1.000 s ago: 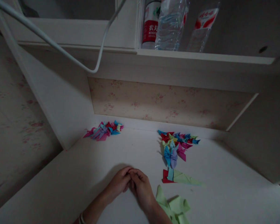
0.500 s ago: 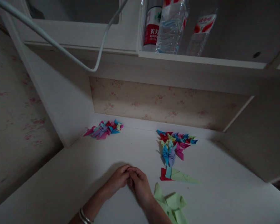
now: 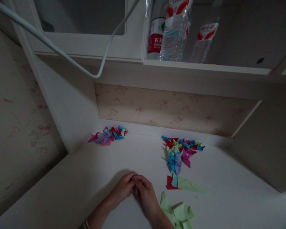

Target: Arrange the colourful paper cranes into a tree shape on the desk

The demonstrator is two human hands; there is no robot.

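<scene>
Over the white desktop (image 3: 90, 178), my left hand (image 3: 125, 185) and my right hand (image 3: 145, 192) meet at the fingertips. Both are closed in a pinch, and whatever they hold is hidden behind the fingers. Just right of my right hand lies crumpled pale green paper (image 3: 181, 213). Beyond it rests a flat pale green folded piece (image 3: 190, 184), beside a red paper piece (image 3: 170, 183) with a light blue strip across it. Farther back is a cluster of colourful folded paper cranes (image 3: 177, 156).
A second pile of folded paper pieces (image 3: 109, 135) sits at the back left. Above the desk, a shelf (image 3: 205, 66) holds clear plastic bottles (image 3: 173, 41). A white cable or bar (image 3: 69, 58) hangs across the upper left. Side panels close in the desk.
The whole view has shifted, so everything appears slightly lower and farther right. My hands stay pinched together with barely any change of pose.
</scene>
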